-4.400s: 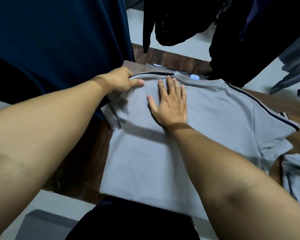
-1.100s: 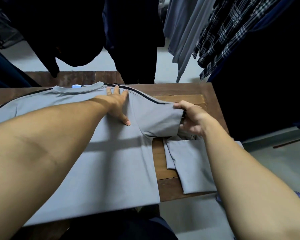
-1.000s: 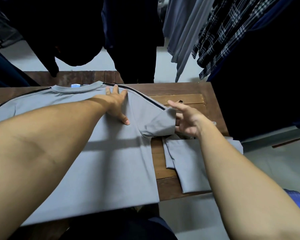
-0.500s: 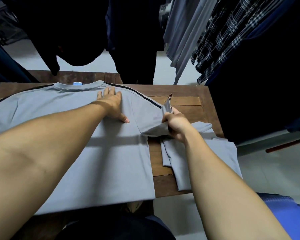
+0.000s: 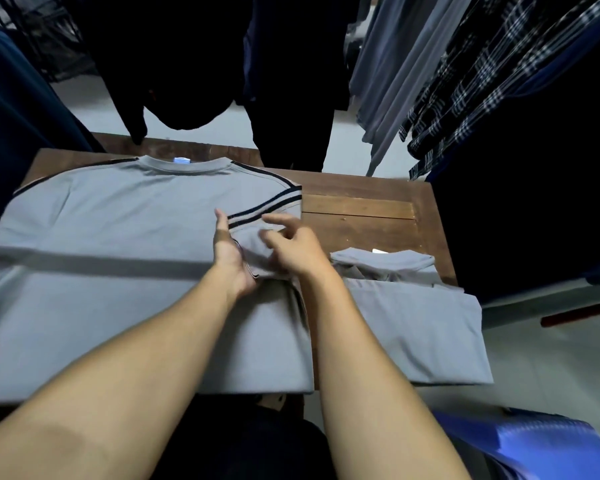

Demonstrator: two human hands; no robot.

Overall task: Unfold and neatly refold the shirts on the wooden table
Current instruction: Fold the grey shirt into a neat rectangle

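A grey shirt (image 5: 111, 230) with dark shoulder stripes lies back-up across the wooden table (image 5: 361, 209), collar at the far edge. Its right sleeve (image 5: 267, 216) is folded inward over the body. My left hand (image 5: 231, 254) lies flat along the sleeve's inner edge, fingers straight. My right hand (image 5: 291, 247) rests on the folded sleeve with loosely spread fingers. A second grey shirt (image 5: 413, 317) lies folded at the table's right end.
Dark, grey and plaid clothes (image 5: 482, 74) hang close behind and to the right of the table. A dark blue garment (image 5: 14, 116) hangs at the left. A blue plastic seat (image 5: 541, 445) is at the lower right.
My right hand carried the right sleeve inward and laid it over the shirt's body. My left hand slid from near the collar down to the fold.
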